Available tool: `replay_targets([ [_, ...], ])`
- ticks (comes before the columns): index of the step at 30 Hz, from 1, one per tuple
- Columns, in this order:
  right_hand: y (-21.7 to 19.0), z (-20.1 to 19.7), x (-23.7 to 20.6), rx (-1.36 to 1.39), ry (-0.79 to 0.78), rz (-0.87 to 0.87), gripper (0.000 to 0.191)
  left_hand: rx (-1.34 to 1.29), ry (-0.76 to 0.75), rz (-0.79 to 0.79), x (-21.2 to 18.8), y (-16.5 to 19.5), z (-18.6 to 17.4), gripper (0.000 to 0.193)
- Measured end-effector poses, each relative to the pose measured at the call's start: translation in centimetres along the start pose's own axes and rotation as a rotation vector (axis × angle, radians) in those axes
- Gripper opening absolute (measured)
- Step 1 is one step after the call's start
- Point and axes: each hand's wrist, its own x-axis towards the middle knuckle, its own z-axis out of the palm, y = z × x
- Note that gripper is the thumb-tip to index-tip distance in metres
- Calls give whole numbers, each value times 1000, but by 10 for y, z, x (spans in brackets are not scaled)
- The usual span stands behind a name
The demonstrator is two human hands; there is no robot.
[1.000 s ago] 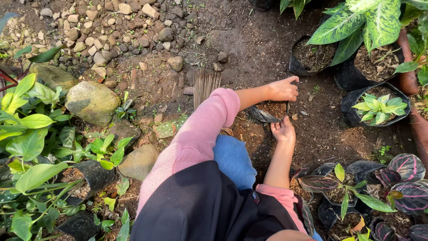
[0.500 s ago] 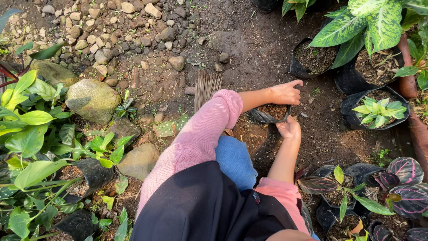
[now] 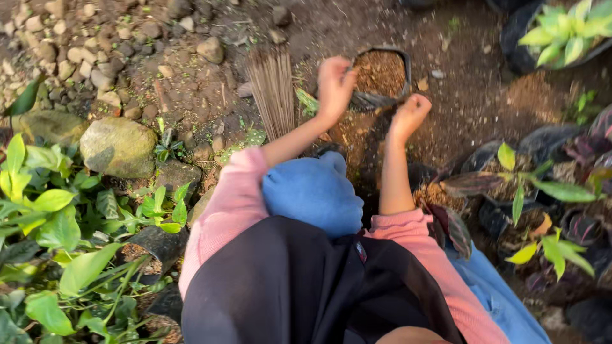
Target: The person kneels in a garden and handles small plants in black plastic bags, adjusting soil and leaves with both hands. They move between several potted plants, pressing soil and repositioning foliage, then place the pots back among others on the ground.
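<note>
Bare, dark garden soil (image 3: 191, 95) scattered with pebbles and larger stones fills the background, with leafy green plants (image 3: 57, 223) at the left and potted seedlings in black bags (image 3: 510, 185) at the right. Ahead of the person's blue-clad knee sits a black plastic grow bag (image 3: 381, 75), upright on the ground and filled nearly to the brim with brown, fibrous potting mix. The left hand (image 3: 335, 83) grips the bag's near left rim, fingers curled closed over the thin plastic. The right hand (image 3: 410, 114) hovers just beside the bag's near right edge, loosely fisted; whether it pinches the rim or holds a bit of soil cannot be told. The bag looks soft and floppy, its wall creasing where it is pinched, so it likely handles best with both hands on opposite rims or supported from below; the loose fill seems light but ready to spill if tipped. A bundle of thin sticks (image 3: 274, 92) lies to the left.
</note>
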Motion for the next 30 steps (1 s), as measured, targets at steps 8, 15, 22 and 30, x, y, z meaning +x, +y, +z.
replay_targets([
  [8, -19, 17, -27, 153, -74, 499, 42, -400, -201, -1118, -37, -34, -2, 47],
  [15, -20, 17, -21, 253, -143, 742, 32, -346, -241, -1373, -20, -20, 22, 33],
  [22, -11, 3, -23, 514, -198, 838, 19, -564, -334, -1518, -30, -31, 30, 20],
  [30, -3, -1, -16, 1020, -266, 1332, 3, -832, -279, -1435, -43, -40, 23, 22],
])
